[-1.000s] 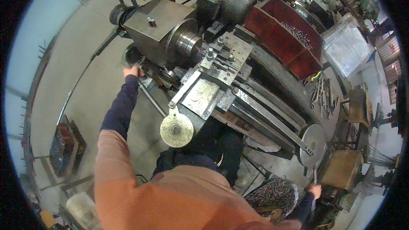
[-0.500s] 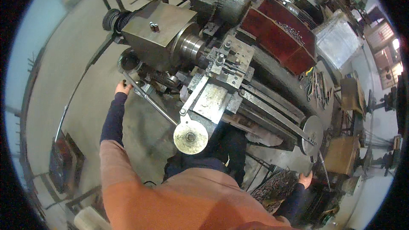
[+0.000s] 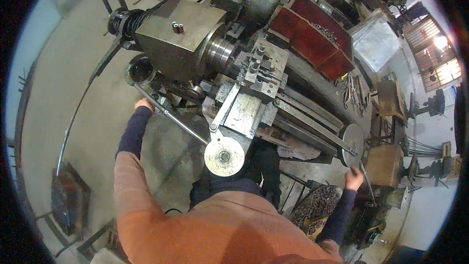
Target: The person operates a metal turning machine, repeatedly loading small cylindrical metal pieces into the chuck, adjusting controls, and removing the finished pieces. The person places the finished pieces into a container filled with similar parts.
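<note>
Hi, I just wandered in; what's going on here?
A person is working at a metal machine, arms spread wide. The left hand is by the long lever of the pale disc; the right hand is beside the thin handle below the grey wheel. Whether either hand grips anything is hard to tell. A few small cylinders stand on the machine's boxy top, and a red tray behind holds small parts.

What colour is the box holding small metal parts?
The box is dark red; the head view shows it best.
</note>
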Motion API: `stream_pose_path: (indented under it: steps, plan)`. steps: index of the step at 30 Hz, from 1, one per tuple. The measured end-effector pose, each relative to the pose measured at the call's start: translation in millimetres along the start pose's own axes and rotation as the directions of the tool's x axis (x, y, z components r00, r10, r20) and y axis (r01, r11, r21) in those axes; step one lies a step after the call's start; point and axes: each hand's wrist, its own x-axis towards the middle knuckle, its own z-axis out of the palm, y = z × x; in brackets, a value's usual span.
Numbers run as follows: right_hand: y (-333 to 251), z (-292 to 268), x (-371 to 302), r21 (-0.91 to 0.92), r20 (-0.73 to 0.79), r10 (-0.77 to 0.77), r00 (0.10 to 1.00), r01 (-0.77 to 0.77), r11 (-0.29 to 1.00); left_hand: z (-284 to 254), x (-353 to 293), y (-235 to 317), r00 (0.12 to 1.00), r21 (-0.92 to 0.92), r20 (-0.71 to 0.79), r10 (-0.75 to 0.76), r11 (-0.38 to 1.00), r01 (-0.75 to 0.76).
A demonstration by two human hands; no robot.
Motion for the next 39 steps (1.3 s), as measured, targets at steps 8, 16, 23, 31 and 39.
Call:
stream_pose_path:
  steps: [8, 16, 23, 31, 39]
  plan:
    - [-283.6, 17.4, 84.7, 0.412, -0.060, -0.791, 0.609, 0.737, 0.536, -23.6, -14.6, -69.9, 0.973, 0.169, 0.100, 0.209, 0.960, -0.224]
    - [-486.5, 131.1, 30.8, 0.228, 0.166, -0.966, 0.198, 0.945, 0.233, -288.2, -108.1, -145.4, 0.782, 0.180, -0.614, 0.105, 0.984, 0.009]
    - [-498.6, 132.2, 27.0, 0.060, 0.337, -0.893, 0.300, 0.939, 0.339, -242.7, -202.9, -97.5, 0.841, -0.020, -0.474, -0.262, 0.958, 0.288]
    - [-479.6, 109.0, 20.3, 0.032, 0.115, -0.973, 0.198, 0.979, 0.203, -239.9, -256.2, -28.5, 0.892, 0.095, -0.430, -0.140, 0.975, 0.199]
    - [-391.5, 59.7, -60.7, 0.526, -0.146, -0.989, 0.018, 0.848, -0.062, -239.9, -277.5, 167.5, 0.783, -0.648, -0.333, 0.526, 0.476, -0.595]
